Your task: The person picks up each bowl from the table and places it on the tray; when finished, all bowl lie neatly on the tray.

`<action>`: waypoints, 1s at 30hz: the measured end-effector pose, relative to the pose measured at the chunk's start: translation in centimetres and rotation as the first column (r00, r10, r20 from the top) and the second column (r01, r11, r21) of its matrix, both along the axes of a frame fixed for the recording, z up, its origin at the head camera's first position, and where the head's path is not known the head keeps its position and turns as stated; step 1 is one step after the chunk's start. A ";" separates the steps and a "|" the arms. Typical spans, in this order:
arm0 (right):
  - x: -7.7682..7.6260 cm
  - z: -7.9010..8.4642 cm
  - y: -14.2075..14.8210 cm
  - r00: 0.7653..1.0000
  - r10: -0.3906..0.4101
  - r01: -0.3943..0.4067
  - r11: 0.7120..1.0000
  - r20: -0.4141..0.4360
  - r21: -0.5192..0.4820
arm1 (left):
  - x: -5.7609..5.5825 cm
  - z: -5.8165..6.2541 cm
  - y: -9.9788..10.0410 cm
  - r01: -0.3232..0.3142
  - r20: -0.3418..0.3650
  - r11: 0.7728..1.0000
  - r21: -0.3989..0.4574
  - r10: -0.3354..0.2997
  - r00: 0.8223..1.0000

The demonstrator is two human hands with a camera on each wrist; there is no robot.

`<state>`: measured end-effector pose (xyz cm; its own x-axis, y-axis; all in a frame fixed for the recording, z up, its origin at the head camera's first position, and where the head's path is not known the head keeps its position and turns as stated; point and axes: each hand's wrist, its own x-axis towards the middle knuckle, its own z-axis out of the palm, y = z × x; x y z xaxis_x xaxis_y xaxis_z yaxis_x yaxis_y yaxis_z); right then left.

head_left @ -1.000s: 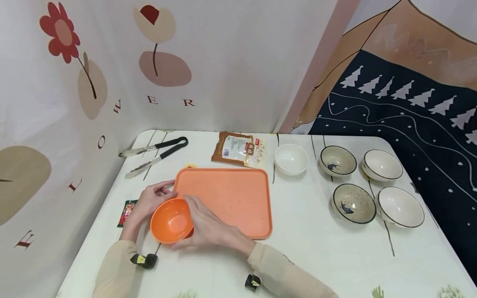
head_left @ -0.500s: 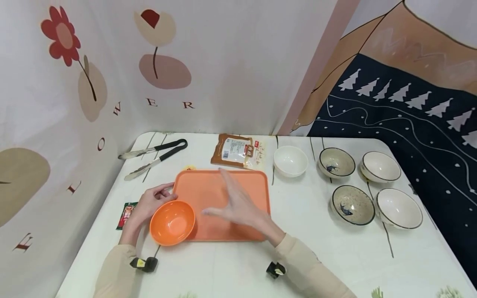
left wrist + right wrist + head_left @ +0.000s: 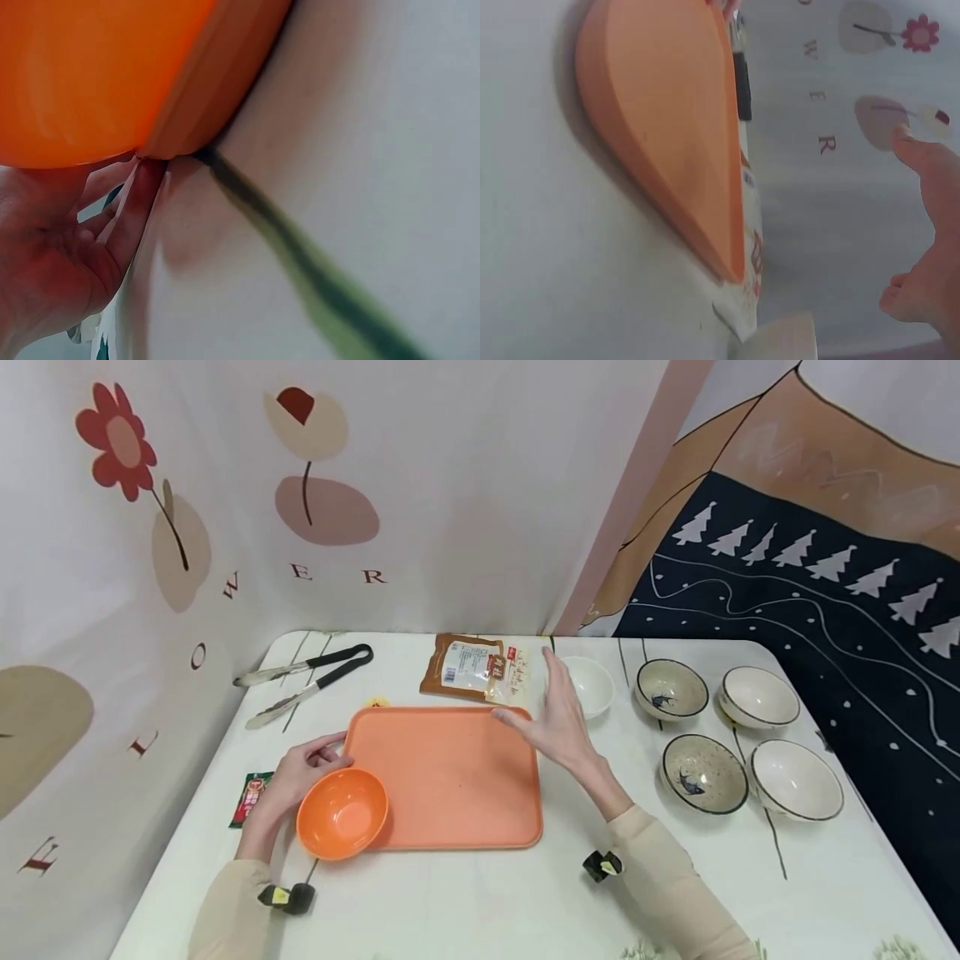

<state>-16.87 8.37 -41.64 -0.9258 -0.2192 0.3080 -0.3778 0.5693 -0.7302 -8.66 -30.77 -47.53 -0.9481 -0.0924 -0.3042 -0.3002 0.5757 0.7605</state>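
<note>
The left hand (image 3: 307, 770) lies beside the orange bowl (image 3: 342, 814), its fingers loosely bent near the edge of the tray (image 3: 457, 777); whether its grip pinches anything, I cannot tell. In the head view the bowl overlaps the tray's near left corner; what its base rests on is unclear. The right hand (image 3: 562, 727) has an open grip, thumb and fingers spread, past the tray's right edge and partly in front of the white bowl (image 3: 596, 687). On the tabletop (image 3: 450, 897), the food bag (image 3: 474, 668) and tongs (image 3: 341, 672) lie behind the tray, a small packet (image 3: 251, 792) lies left of it, and four dark-rimmed bowls (image 3: 705, 774) stand to the right.
</note>
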 end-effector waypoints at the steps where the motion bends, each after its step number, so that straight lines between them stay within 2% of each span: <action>1: -0.3 0.0 0.4 1.000 -0.023 0.023 1.000 -0.005 0.006 | 0.0 0.0 0.0 0.001 -0.001 1.000 -0.003 -0.001 1.000; 6: -1.7 -0.4 2.6 0.991 -0.134 0.133 0.990 0.025 0.036 | -0.1 -0.1 0.0 -0.003 0.011 1.000 -0.003 0.003 1.000; 12: -2.9 -1.6 4.7 0.966 -0.256 0.255 0.967 0.036 0.030 | 0.1 -0.2 0.0 -0.006 0.022 1.000 0.003 0.005 1.000; 19: -3.4 -3.3 5.3 0.944 -0.311 0.308 0.950 0.108 0.049 | 0.7 -0.2 -0.4 -0.015 0.019 1.000 -0.001 0.015 1.000; 25: -3.6 -4.4 5.5 0.913 -0.347 0.342 0.938 0.216 0.060 | 0.5 -0.1 -0.1 -0.014 0.026 1.000 -0.005 0.014 1.000; 30: -3.9 -4.5 5.9 0.887 -0.351 0.358 0.933 0.299 0.033 | 0.1 0.2 0.1 0.003 0.015 1.000 -0.010 -0.003 1.000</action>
